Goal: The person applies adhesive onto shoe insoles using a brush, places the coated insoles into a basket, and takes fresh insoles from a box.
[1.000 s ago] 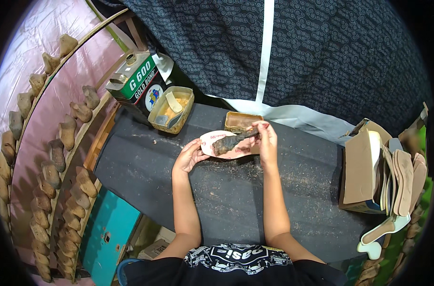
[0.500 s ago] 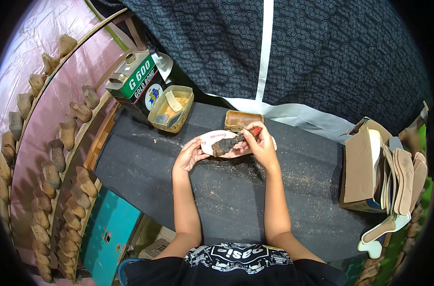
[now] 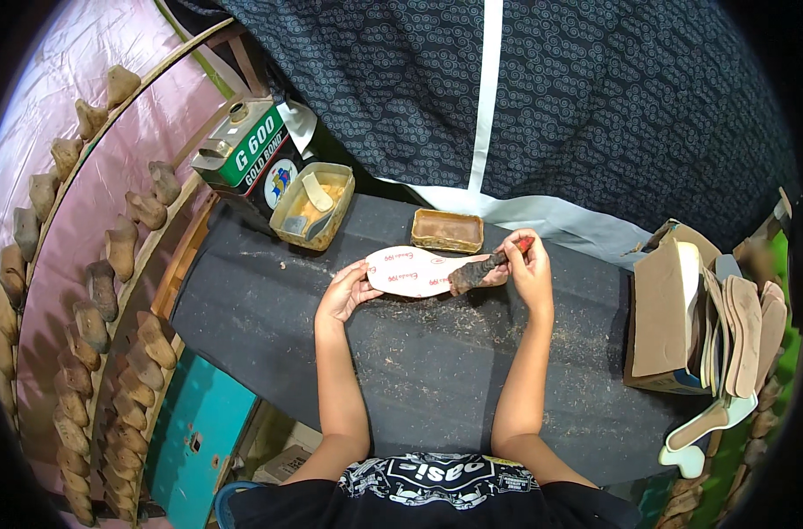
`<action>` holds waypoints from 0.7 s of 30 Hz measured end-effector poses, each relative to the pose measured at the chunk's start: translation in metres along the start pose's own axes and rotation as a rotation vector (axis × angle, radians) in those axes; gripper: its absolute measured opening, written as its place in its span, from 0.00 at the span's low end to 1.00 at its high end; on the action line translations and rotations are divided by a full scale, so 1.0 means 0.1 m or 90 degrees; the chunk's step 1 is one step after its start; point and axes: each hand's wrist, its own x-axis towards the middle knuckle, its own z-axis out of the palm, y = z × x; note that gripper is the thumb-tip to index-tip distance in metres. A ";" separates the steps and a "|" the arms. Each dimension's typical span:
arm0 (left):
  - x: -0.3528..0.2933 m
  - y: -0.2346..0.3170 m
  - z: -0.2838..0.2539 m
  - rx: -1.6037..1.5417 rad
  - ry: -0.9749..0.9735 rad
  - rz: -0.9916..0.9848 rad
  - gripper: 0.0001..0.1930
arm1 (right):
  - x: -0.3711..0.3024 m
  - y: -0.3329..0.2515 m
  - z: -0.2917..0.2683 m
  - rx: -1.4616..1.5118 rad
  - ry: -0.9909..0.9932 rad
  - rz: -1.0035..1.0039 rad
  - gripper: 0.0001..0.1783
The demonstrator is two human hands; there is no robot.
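The fingers (image 3: 361, 275) of the left hand (image 3: 338, 295) pinch the broad left end of a pale, sole-shaped piece (image 3: 406, 271) with red print, which is held above the middle of the bench (image 3: 428, 379). The fingers of the right hand (image 3: 532, 275) are closed around the red handle of a brush (image 3: 474, 274), whose dark, caked head lies over the narrower right part of the piece; whether the bristles touch it, I cannot tell. Just beyond the piece stands a shallow rectangular container (image 3: 447, 232) with something brown inside. Farther to the left is a deeper open tub (image 3: 349, 212) holding yellowish stuff and flat scraper-like pieces, next to a green and black metal can (image 3: 247, 163). On the right, a cardboard box (image 3: 657, 331) holds more sole-shaped pieces, and pale crumbs lie scattered across the dark bench top
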 end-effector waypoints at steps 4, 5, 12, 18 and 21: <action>0.00 0.01 0.01 0.006 0.008 -0.005 0.16 | -0.02 -0.09 0.11 -0.001 0.002 -0.002 0.04; 0.00 0.01 0.01 0.005 0.010 -0.007 0.16 | -0.03 -0.13 0.17 0.046 -0.007 -0.005 0.05; 0.03 -0.03 0.00 0.002 -0.005 0.001 0.16 | -0.07 0.00 0.66 0.132 -0.115 -0.021 0.05; 0.02 -0.03 0.00 0.026 -0.006 0.014 0.16 | -0.03 0.04 0.36 0.054 -0.133 0.035 0.06; 0.01 -0.01 0.04 0.041 -0.008 0.016 0.16 | 0.00 0.09 0.08 0.082 -0.077 0.025 0.05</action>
